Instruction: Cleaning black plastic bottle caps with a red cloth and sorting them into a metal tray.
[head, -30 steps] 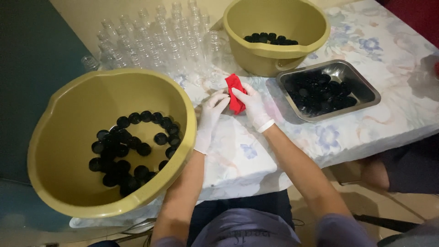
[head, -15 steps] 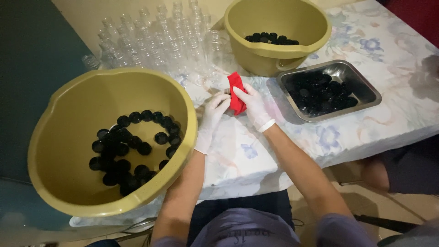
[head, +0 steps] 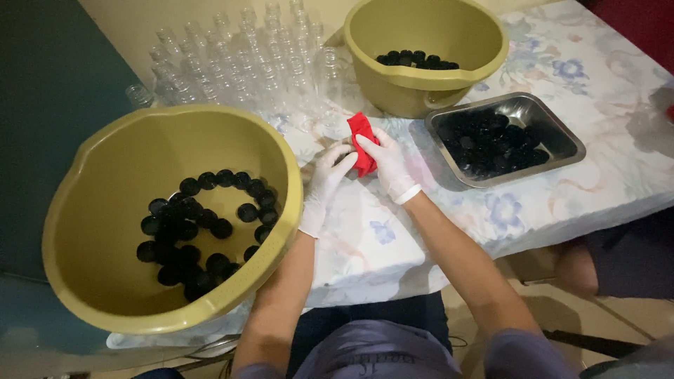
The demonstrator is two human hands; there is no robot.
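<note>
1. Right hand (head: pixel 388 165), in a white glove, was closed around a red cloth (head: pixel 362 143), fingers wrapped over its right side.
2. Left hand (head: pixel 325 181), also gloved, pinched the cloth's near end from the left; whether a cap sat inside could not be told.
3. Cloth stood between both hands above the floral tablecloth (head: pixel 562 203), long axis running near to far.
4. Large olive basin (head: pixel 105 295) of black caps (head: pixel 200 224) lay left; steel tray (head: pixel 562 137) right.

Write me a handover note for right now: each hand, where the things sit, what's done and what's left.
Left hand and right hand, both gloved, grip a red cloth together over the table.
Black caps lie in the near basin, the far basin and the steel tray.
Clear bottles stand uncapped behind.
Done: caps sorted into containers. Left: cannot tell beyond the cloth work.
</note>
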